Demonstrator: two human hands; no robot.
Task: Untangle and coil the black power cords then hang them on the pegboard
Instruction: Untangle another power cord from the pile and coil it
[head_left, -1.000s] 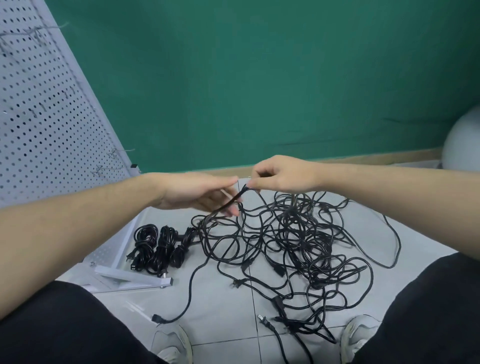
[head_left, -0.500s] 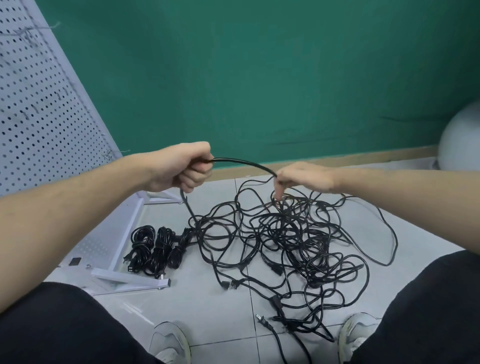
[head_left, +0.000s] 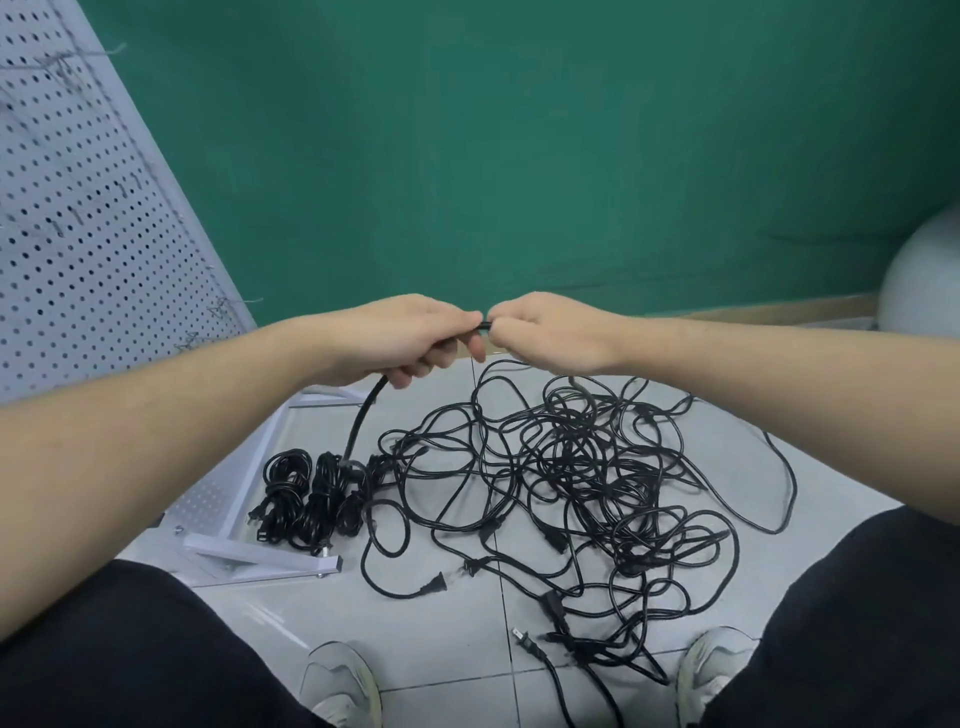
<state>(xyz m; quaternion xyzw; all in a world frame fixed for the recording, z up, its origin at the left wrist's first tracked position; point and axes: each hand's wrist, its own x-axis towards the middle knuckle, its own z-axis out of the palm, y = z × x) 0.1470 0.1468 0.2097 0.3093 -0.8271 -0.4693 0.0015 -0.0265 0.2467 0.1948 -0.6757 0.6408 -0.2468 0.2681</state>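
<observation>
A big tangle of black power cords (head_left: 587, 478) lies on the tiled floor between my feet. Three coiled cords (head_left: 311, 493) rest at its left beside the pegboard's base. My left hand (head_left: 415, 338) grips one black cord (head_left: 363, 415), which hangs down from the fist toward the coils. My right hand (head_left: 545, 327) pinches the same cord right beside the left hand; only a short piece shows between them. The white pegboard (head_left: 78, 208) leans at the left with wire hooks on it.
The pegboard's white metal foot (head_left: 260, 558) lies on the floor by my left knee. A green wall (head_left: 519, 156) stands behind. A grey ball (head_left: 924, 280) sits at the right edge. My two shoes (head_left: 343, 680) flank loose plugs (head_left: 524, 639) at the front.
My hands were apart with an arc of cord between them; now they have come together in the middle. More cord hangs below my left hand.
</observation>
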